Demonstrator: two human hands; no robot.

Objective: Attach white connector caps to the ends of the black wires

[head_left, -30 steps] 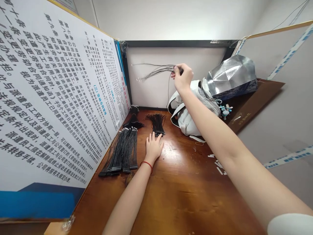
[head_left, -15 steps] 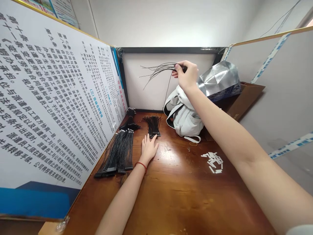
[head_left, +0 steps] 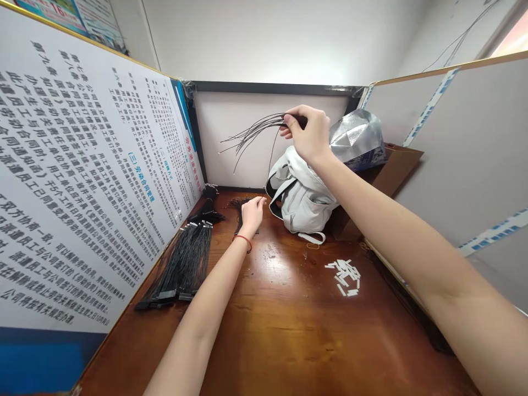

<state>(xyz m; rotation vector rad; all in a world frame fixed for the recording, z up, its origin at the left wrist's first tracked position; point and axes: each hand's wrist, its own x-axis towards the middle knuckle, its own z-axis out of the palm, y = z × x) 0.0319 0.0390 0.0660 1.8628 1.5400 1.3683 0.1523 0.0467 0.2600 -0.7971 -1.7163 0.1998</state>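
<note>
A person's right hand (head_left: 311, 132) pinches a loose bundle of thin black wires (head_left: 256, 129), free ends fanning leftward, above a brown wooden table (head_left: 272, 324). The left hand (head_left: 252, 214), fingertips close together, partly covers a small pile of fine black strands (head_left: 237, 203); whether it grips one cannot be told. The step appears to be parting wires from the pile; the next move likely calls for keeping the single dangling black wire (head_left: 273, 152) untangled.

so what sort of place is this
Probably a partitioned work cubicle: a wooden table closed in by a text-covered panel on the left and a plain grey panel on the right, with a spread of black cables lying on it.
</note>
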